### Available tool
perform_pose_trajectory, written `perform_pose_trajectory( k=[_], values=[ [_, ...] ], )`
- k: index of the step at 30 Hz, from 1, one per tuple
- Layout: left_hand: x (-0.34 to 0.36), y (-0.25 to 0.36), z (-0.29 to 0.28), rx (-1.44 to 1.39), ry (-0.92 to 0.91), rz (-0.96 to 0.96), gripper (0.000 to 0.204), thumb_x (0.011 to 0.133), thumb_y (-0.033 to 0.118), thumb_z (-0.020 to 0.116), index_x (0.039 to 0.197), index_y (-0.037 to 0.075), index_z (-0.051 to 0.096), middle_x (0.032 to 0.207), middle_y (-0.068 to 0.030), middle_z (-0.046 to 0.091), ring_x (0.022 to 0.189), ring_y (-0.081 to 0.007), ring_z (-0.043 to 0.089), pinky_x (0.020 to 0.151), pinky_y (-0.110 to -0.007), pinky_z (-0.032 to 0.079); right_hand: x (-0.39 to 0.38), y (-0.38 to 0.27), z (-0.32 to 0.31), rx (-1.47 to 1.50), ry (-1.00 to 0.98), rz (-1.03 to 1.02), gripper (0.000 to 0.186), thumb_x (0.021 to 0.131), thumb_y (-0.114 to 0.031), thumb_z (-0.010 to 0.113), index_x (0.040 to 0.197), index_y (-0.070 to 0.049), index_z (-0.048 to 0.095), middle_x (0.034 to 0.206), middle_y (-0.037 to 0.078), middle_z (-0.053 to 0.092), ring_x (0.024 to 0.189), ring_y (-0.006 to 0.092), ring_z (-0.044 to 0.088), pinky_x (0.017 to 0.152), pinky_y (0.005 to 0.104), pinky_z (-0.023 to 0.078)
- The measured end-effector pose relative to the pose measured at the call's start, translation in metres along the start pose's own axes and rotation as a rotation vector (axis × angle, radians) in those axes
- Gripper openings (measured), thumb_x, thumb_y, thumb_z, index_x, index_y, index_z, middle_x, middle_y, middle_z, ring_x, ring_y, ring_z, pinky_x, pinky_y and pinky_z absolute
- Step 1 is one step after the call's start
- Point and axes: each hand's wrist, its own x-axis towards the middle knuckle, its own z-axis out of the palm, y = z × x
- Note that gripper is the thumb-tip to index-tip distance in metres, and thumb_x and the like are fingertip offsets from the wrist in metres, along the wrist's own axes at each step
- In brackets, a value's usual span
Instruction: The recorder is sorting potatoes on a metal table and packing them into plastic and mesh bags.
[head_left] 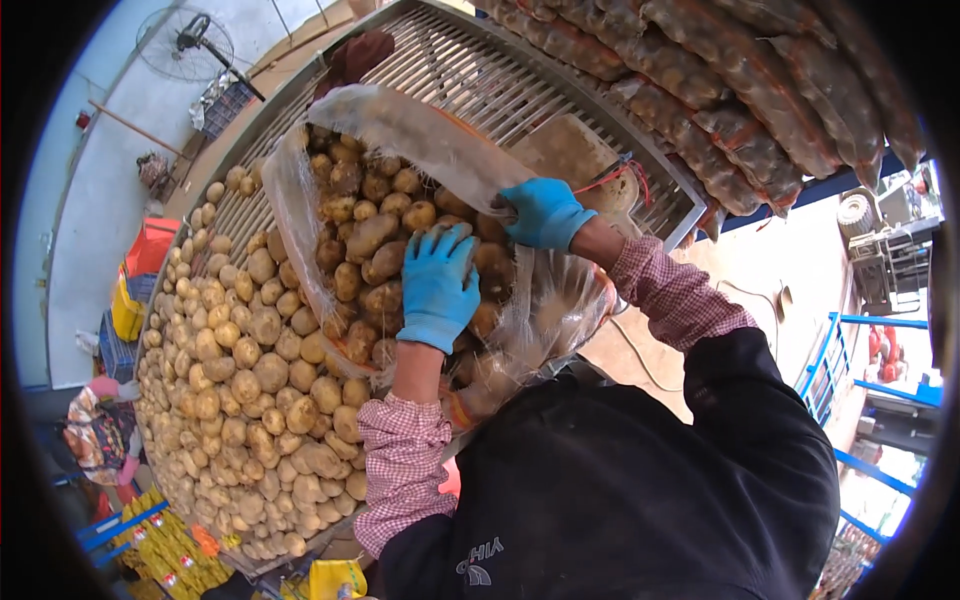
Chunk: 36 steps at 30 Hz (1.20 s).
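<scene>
A large clear plastic bag (420,125) lies on its side with its wide mouth toward the left, full of brownish potatoes (372,236). My left hand (438,287), in a blue glove, rests on the potatoes inside the mouth, its fingers extended and somewhat apart. The blue-gloved right hand (545,213) has its fingers curled over the bag's upper edge and grips the film. Beyond the mouth, many loose, paler potatoes (245,365) cover the slatted metal table (470,62). The bag's lower end is partly hidden by my body.
Filled potato bags (720,85) are stacked at the upper right. A shallow scale-like tray (565,150) with red strings beside it sits by the table's edge. A person (102,435) is at the far left, below a yellow container (128,315). A fan (188,38) stands at the upper left.
</scene>
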Motion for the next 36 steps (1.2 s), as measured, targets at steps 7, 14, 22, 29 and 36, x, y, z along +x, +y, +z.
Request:
perform_pose_trajectory(
  k=[7,14,22,29,36],
  values=[
    [-0.006,-0.017,-0.010,0.075,-0.167,-0.156,0.023,0.076,0.015,0.076,0.099,0.010,0.073,0.116,-0.0092,0.065,0.110,-0.0336,0.060,0.103,-0.047,0.047,-0.009,0.038,-0.030,0.319,0.262,0.216,0.026,0.079,-0.021,0.076,0.103,-0.011,0.079,0.091,0.013,0.077,0.082,0.0285,0.075,0.075,0.0378,0.060],
    [0.049,-0.038,0.005,0.328,-0.410,-0.092,0.031,0.080,0.021,0.077,0.111,0.013,0.074,0.123,-0.0099,0.065,0.122,-0.0324,0.055,0.109,-0.046,0.043,-0.002,0.040,-0.022,0.436,0.139,0.248,0.030,0.081,-0.021,0.078,0.108,-0.009,0.079,0.098,0.014,0.078,0.089,0.0255,0.077,0.081,0.0352,0.060],
    [0.087,-0.020,0.036,0.625,-0.750,-0.049,0.045,0.085,0.033,0.075,0.126,0.018,0.067,0.133,-0.0101,0.065,0.138,-0.0328,0.047,0.124,-0.059,0.020,-0.005,0.044,-0.033,0.476,0.089,0.234,0.030,0.080,-0.021,0.075,0.107,-0.011,0.079,0.102,0.013,0.078,0.093,0.0299,0.076,0.084,0.0377,0.061],
    [0.083,-0.035,0.034,0.492,-0.734,-0.089,0.069,0.080,0.034,0.079,0.142,0.019,0.054,0.138,-0.0129,0.062,0.140,-0.0360,0.044,0.127,-0.057,0.014,0.000,0.039,-0.034,0.442,0.094,0.187,0.033,0.080,-0.020,0.077,0.112,-0.011,0.079,0.099,0.013,0.078,0.086,0.0246,0.076,0.078,0.0349,0.059],
    [0.079,-0.047,0.011,0.328,-0.696,-0.052,0.086,0.070,0.035,0.084,0.147,0.016,0.051,0.145,-0.0185,0.053,0.140,-0.0402,0.043,0.124,-0.052,0.028,-0.006,0.044,-0.039,0.426,0.095,0.150,0.032,0.081,-0.018,0.074,0.111,-0.011,0.079,0.100,0.012,0.078,0.089,0.0270,0.076,0.081,0.0363,0.060]
  ],
)
